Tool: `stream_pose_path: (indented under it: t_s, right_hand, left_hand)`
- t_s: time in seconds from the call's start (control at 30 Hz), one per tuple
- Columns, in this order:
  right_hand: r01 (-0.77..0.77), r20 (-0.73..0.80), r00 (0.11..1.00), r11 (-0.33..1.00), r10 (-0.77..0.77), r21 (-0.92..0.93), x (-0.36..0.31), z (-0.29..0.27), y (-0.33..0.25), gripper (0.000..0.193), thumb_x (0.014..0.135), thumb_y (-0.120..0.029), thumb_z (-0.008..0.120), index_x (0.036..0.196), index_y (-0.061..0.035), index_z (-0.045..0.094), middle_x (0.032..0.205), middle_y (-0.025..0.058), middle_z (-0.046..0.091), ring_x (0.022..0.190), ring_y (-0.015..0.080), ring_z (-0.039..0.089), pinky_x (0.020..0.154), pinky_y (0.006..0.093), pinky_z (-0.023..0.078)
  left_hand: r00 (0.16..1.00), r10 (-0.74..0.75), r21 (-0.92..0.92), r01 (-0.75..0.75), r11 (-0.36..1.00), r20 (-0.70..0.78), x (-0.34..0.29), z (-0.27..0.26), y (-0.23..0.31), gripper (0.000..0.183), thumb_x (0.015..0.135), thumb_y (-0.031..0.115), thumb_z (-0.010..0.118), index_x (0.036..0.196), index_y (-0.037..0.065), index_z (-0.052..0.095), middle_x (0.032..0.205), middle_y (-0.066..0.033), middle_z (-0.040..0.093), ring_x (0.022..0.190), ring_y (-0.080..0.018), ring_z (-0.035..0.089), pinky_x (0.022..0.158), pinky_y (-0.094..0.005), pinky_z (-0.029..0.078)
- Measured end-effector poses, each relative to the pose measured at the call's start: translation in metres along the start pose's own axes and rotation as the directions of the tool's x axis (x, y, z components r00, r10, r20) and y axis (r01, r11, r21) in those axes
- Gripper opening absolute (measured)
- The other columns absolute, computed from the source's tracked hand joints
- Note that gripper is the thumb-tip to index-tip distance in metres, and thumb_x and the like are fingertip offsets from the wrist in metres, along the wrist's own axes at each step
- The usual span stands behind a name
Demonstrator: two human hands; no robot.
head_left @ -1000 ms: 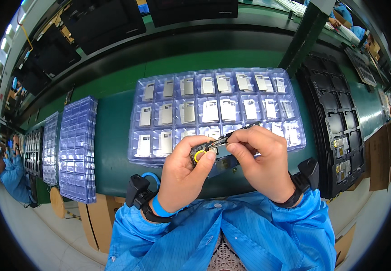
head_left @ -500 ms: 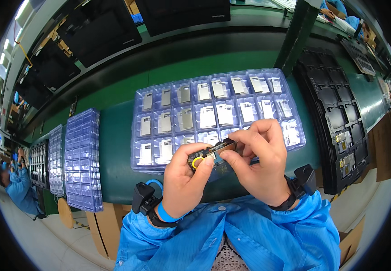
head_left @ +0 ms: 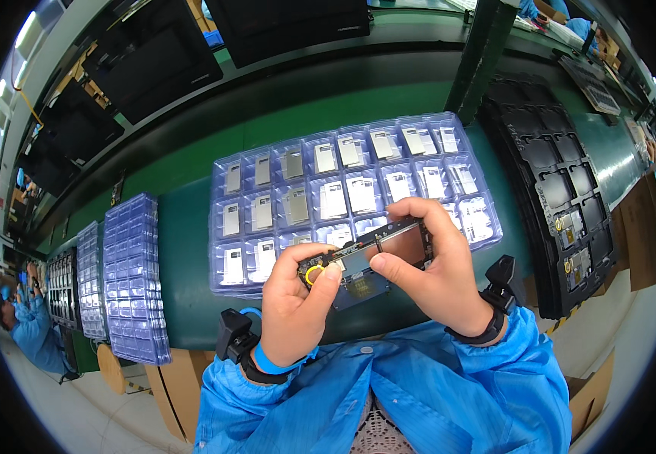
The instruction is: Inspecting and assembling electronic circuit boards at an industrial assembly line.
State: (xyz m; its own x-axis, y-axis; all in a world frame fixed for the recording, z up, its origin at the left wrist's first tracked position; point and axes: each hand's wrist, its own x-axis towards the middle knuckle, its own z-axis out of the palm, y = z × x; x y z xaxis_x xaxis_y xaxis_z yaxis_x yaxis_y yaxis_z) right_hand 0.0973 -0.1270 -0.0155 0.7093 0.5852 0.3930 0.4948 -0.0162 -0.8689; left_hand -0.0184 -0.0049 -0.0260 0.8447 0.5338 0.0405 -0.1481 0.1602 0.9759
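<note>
Between my two hands is an opened phone body (head_left: 366, 280) with a dark circuit board, a yellow ring at its left end and a copper-coloured panel at its right. My left hand (head_left: 297, 303) grips the ring end, thumb pressed on the front near the ring. Its right end sits in my right hand (head_left: 441, 276), with the thumb on the copper panel and fingers around the far edge. The phone body is tilted above the near edge of a clear plastic tray (head_left: 225, 289), whose compartments hold thin silvery metal plates (head_left: 331, 198).
Stacked clear trays (head_left: 135, 280) stand on the left of the green bench (head_left: 191, 227). To the right lies a stack of black trays (head_left: 551, 181), some pockets holding phone parts. A dark post (head_left: 483, 60) rises behind. Black monitors (head_left: 154, 57) line the back; another person (head_left: 36, 325) sits far left.
The phone body has turned so more of its front and the copper panel show. My right hand has shifted from a fingertip pinch at the upper edge to a grip around the right end.
</note>
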Motion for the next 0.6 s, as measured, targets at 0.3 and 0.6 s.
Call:
stream_pose_path:
  t_s: [0.3,0.6]
  right_hand:
    - [-0.218,0.08,0.976,0.938,0.204,0.27,0.0003,-0.0011,-0.0023,0.031,0.071,-0.001,0.068,0.097,0.0004,0.051,0.077,0.0071,0.062,0.072,0.011,0.061,0.063,0.0224,0.048]
    - [-0.181,0.041,0.983,0.939,0.176,0.291,-0.0027,0.0004,0.0006,0.028,0.07,0.002,0.068,0.092,0.0011,0.051,0.082,0.0056,0.057,0.073,0.0091,0.059,0.061,0.0195,0.047]
  left_hand:
    - [0.999,0.03,0.06,-0.032,0.998,0.018,-0.0018,0.0005,0.0041,0.021,0.085,0.001,0.051,0.105,0.0,0.046,0.082,-0.0018,0.051,0.067,-0.002,0.043,0.054,-0.0162,0.035]
    - [0.996,0.092,0.134,-0.094,0.987,0.02,-0.0029,0.0029,0.0034,0.02,0.084,0.001,0.053,0.103,-0.002,0.047,0.083,-0.0025,0.051,0.068,-0.0033,0.043,0.056,-0.018,0.037]
